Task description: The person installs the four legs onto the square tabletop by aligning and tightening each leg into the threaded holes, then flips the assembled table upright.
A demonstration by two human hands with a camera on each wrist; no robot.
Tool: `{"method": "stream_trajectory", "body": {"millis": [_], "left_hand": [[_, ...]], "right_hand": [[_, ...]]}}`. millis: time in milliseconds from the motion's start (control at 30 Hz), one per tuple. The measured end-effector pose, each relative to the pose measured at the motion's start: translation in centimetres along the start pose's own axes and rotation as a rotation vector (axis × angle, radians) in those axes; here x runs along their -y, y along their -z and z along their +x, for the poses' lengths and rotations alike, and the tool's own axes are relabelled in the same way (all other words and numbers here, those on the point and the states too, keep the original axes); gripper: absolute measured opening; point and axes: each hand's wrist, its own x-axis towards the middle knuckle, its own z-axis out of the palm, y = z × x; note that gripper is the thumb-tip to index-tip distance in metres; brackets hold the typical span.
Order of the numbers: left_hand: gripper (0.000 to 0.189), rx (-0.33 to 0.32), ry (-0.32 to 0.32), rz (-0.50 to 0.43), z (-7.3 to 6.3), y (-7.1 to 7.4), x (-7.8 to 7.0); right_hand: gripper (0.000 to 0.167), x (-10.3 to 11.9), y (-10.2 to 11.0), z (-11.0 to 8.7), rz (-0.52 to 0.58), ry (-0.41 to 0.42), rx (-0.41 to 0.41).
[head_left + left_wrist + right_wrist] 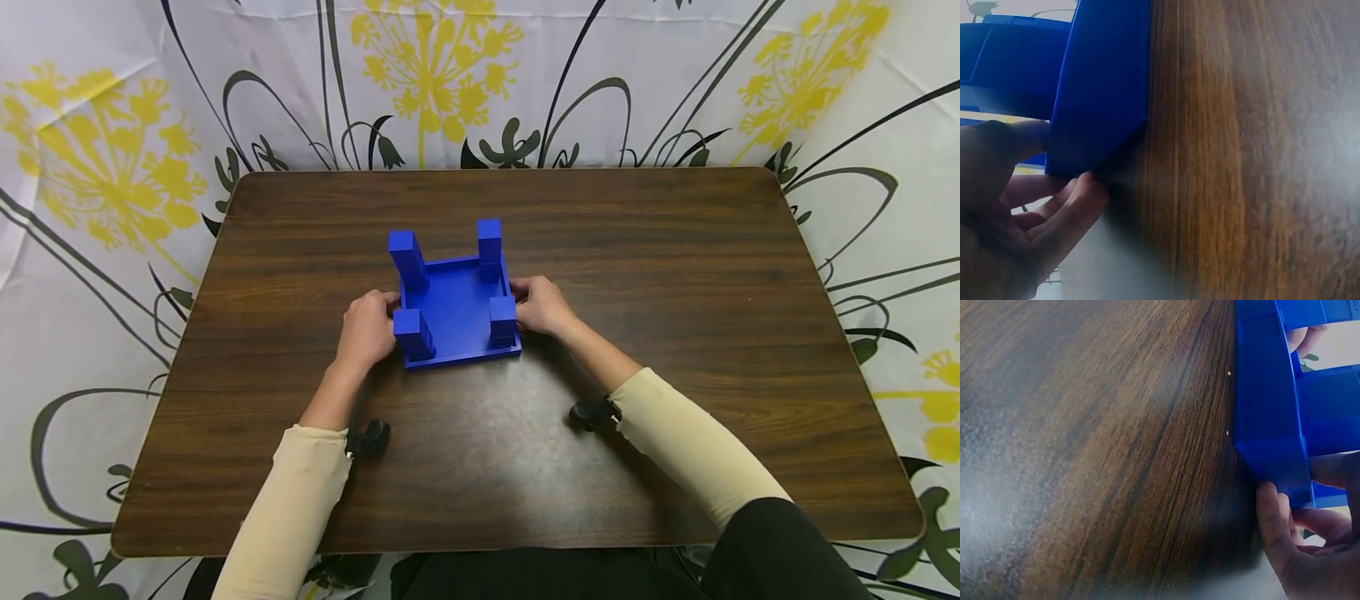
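Note:
A small blue plastic table (459, 310) lies upside down near the middle of the wooden tabletop, a square leg standing up at each corner. Its shallow rim faces up around the flat inside. My left hand (365, 329) grips the left side; in the left wrist view the thumb lies over the rim and the fingers (1079, 203) curl against the outer side. At the opposite side, my right hand (542, 306) pinches the rim, with the thumb over it and the fingers (1275, 519) on the outside. Parts of both hands' fingers are hidden behind the blue walls.
The brown wood-grain tabletop (675, 275) has rounded corners and a front edge close to my body. White fabric (277, 42) with yellow and grey flowers hangs behind and beside it. A small black camera (369, 438) sits at my left wrist, another (592, 412) at my right.

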Motion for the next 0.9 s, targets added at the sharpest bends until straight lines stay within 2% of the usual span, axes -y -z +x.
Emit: {"method": "stream_trajectory", "body": {"millis": [300, 500, 733, 900], "left_hand": [[0.035, -0.052, -0.035, -0.005, -0.2, -0.5, -0.3], [0.033, -0.074, -0.044, -0.022, -0.2, -0.5, -0.3], [0.037, -0.112, -0.019, -0.12, 0.0, -0.8, -0.7], [0.038, -0.137, -0.006, -0.184, 0.1, -1.3, -1.0]], "right_hand": [[0.054, -0.1, 0.1, -0.2, 0.001, -0.004, -0.003], [0.058, 0.1, 0.1, -0.7, 0.024, -0.005, -0.05], [0.062, 0.1, 0.3, -1.1, 0.08, 0.008, -0.103], [0.06, 0.0, 0.6, -1.0, 0.151, 0.034, -0.096]]}}
